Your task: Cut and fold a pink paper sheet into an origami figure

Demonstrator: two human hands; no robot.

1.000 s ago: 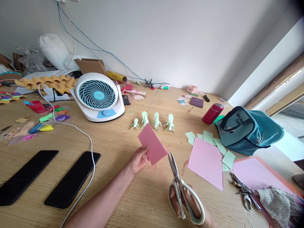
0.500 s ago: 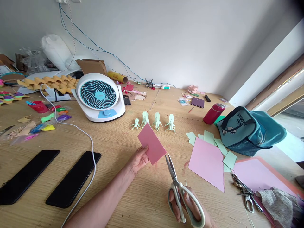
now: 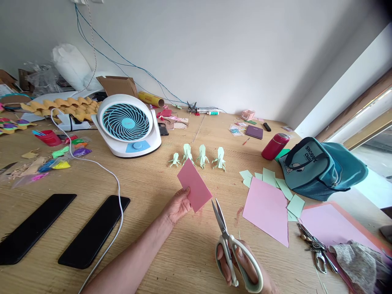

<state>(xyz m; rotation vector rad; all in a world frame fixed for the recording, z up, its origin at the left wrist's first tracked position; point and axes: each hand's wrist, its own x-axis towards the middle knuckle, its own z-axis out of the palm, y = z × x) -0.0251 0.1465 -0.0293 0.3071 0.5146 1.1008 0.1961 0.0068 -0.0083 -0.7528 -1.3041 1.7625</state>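
Observation:
My left hand (image 3: 179, 206) pinches a pink sheet of paper (image 3: 196, 185) by its lower left edge, holding it tilted above the table. My right hand (image 3: 241, 265) has its fingers through the handles of white-handled scissors (image 3: 225, 241). The blades are slightly parted, and their tips lie close to the paper's right corner. Behind the paper stand several pale green folded paper figures (image 3: 202, 156) in a row. A larger pink sheet (image 3: 266, 210) lies flat to the right, over several green paper pieces (image 3: 269, 177).
A white fan (image 3: 127, 124) stands at the back left, its white cable (image 3: 118, 179) crossing the table. Two black flat pads (image 3: 94, 232) lie at left. To the right are a red flask (image 3: 275, 146), a teal bag (image 3: 312, 167), other scissors (image 3: 320, 251) and a grey cloth (image 3: 357, 265).
The pink sheet in my left hand has shifted very slightly left. The scissors have barely moved, with their tips still beside the paper's corner.

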